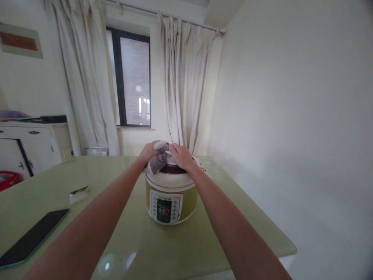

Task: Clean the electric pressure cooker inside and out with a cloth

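An electric pressure cooker (189, 200) with a control panel on its front stands upright on the green table (128, 237). My left hand (149, 151) is closed on a grey and white cloth (158, 161), which lies against the top left of the cooker. At the top of the lid, my right hand (181, 154) has its fingers wrapped round the pale lid handle (171, 158). Part of the dark lid shows below the handle. The far side of the cooker is hidden by my hands and the cloth.
At the left lies a dark flat phone-like slab (32, 237), with a small white packet (78, 195) beyond it. A white cabinet (43, 144) and a red basin (10, 179) stand further left. The table's right edge runs near the white wall (291, 116). Curtains flank a window (135, 81) behind.
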The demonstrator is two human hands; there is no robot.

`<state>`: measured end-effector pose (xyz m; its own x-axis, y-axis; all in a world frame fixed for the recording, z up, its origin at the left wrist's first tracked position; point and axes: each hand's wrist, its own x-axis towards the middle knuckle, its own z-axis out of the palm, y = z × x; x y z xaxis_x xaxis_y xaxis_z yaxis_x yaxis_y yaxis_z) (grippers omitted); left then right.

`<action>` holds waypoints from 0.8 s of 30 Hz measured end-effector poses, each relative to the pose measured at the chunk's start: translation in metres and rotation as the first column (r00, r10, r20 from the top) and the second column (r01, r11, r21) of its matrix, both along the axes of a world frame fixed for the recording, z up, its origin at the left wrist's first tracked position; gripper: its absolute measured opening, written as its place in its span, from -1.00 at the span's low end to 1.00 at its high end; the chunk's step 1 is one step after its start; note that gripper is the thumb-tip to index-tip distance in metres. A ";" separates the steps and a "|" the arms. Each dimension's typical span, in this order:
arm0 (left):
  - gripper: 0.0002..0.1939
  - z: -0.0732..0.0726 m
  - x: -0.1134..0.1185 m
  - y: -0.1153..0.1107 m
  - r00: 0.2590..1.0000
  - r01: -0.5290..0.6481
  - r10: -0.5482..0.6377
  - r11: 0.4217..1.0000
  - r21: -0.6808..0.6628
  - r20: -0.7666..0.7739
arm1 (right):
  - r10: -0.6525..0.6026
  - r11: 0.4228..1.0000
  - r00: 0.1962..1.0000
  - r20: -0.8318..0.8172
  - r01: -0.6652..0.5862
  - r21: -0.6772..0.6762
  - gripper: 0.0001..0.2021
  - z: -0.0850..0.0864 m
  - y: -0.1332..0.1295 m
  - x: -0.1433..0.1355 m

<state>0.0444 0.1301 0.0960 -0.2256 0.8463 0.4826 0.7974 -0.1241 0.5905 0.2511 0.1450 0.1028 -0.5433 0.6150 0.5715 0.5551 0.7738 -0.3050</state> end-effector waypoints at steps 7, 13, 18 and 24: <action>-0.59 -0.005 -0.002 -0.012 1.000 0.020 -0.020 0.998 -0.062 -0.002 | -0.057 0.998 0.998 -0.024 0.057 -0.008 -0.64 -0.003 -0.001 -0.001; -0.62 -0.012 0.012 -0.069 0.979 0.003 0.005 0.999 0.036 -0.203 | -0.172 0.984 0.984 0.043 0.170 0.051 -0.56 0.001 -0.010 -0.007; -0.55 -0.024 0.039 -0.115 0.941 0.101 -0.057 0.988 0.117 -0.332 | -0.163 0.982 0.984 0.068 0.155 0.109 -0.56 0.000 -0.009 -0.007; -0.53 -0.026 0.032 -0.097 0.969 0.073 -0.041 0.990 0.121 -0.245 | -0.185 0.978 0.980 0.069 0.176 0.115 -0.55 -0.003 -0.009 -0.006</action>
